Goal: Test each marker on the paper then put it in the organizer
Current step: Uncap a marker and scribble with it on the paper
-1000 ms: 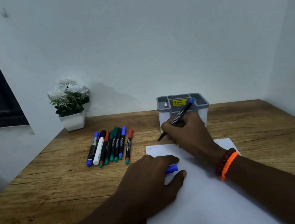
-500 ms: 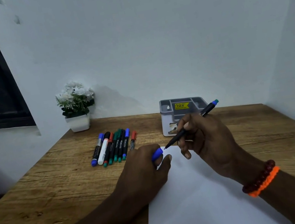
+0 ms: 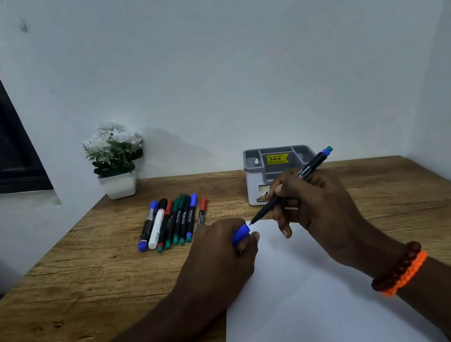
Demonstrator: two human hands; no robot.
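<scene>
An uncapped black marker [image 3: 290,186] is pinched in the grip of the right hand [image 3: 315,206], fingers curled round the barrel, with the tip pointed down and to the left and the blue-green end raised toward the organizer [image 3: 252,178]. The tip is held just beside the far left corner of the paper [image 3: 300,293]; whether it touches the sheet cannot be told. A blue cap [image 3: 241,234] is held in the grip of the left hand [image 3: 222,261], fingers curled round it, with the open end of the cap turned toward the marker tip and close to it. The left hand is placed at the left edge of the paper, which lies flat on the wooden table [image 3: 87,285]. A row of capped markers [image 3: 171,222] is laid side by side on the table, left of the organizer. The grey organizer is set at the far side of the table, behind the right hand. A small potted plant [image 3: 115,160] is seen near the wall at the far left corner.
</scene>
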